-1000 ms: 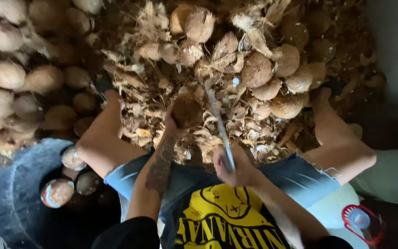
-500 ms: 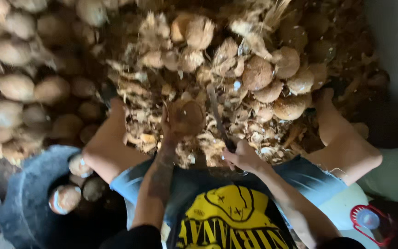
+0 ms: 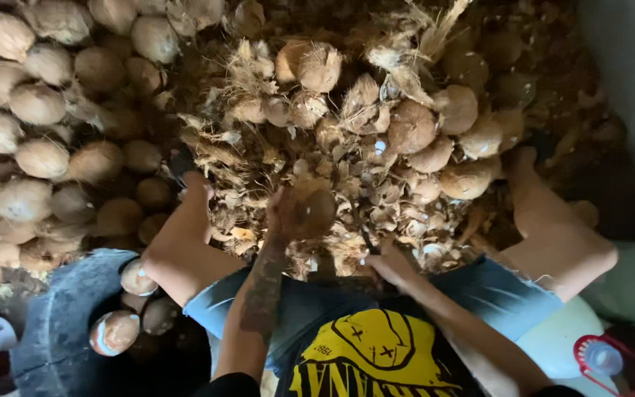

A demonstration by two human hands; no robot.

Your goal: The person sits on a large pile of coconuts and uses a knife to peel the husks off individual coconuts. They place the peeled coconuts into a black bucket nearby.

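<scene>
Left hand (image 3: 282,213) clamped round a brown coconut (image 3: 311,212), right hand (image 3: 391,266) fisted on a barely visible blade handle (image 3: 366,239), above husk scraps (image 3: 259,176).

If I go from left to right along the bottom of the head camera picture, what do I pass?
Dark tub with peeled coconuts → left knee → left hand holding a coconut → right hand → right knee → red-rimmed bottle.

Right hand (image 3: 391,266) with the knife drops from upright at the coconut (image 3: 310,209) to low beside the lap, blade now out of sight.
</scene>
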